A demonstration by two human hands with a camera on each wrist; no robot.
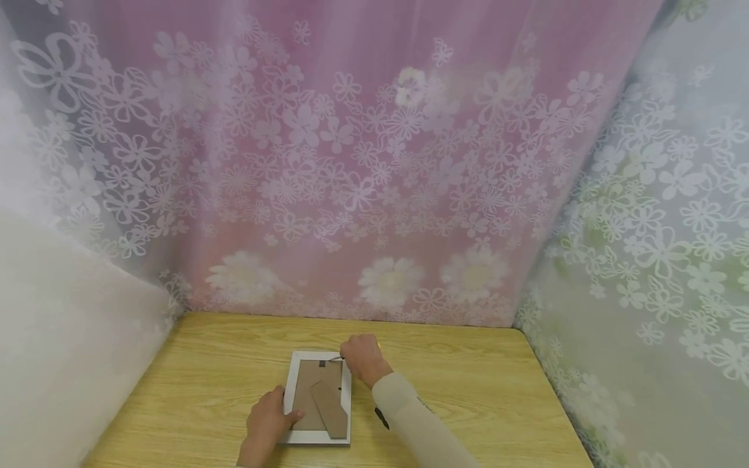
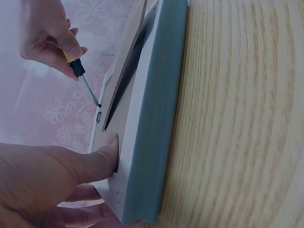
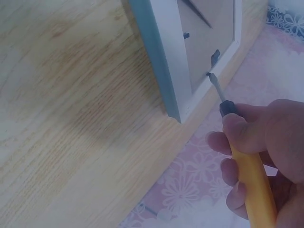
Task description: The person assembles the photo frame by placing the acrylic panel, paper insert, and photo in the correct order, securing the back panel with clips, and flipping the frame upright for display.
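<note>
A picture frame [image 1: 346, 398] lies face down on the table, its white border around a brown backing board [image 1: 304, 390]. The brown stand flap [image 1: 329, 411] slants across the board's lower right. My left hand [image 1: 267, 422] grips the frame's left side near the bottom, thumb [image 2: 107, 154] on the backing and fingers around the edge. In my right hand [image 1: 364, 357] is a screwdriver [image 3: 254, 183] with a yellow handle and black collar. Its metal tip meets the frame's inner edge at the far end, right beside a small dark metal tab [image 3: 214, 58].
The wood-grain table [image 1: 468, 383] extends around the frame on every side. Behind it hangs a pink flowered curtain [image 1: 363, 162]; a pale flowered curtain [image 1: 673, 260] closes the right, and a whitish sheet [image 1: 70, 344] the left.
</note>
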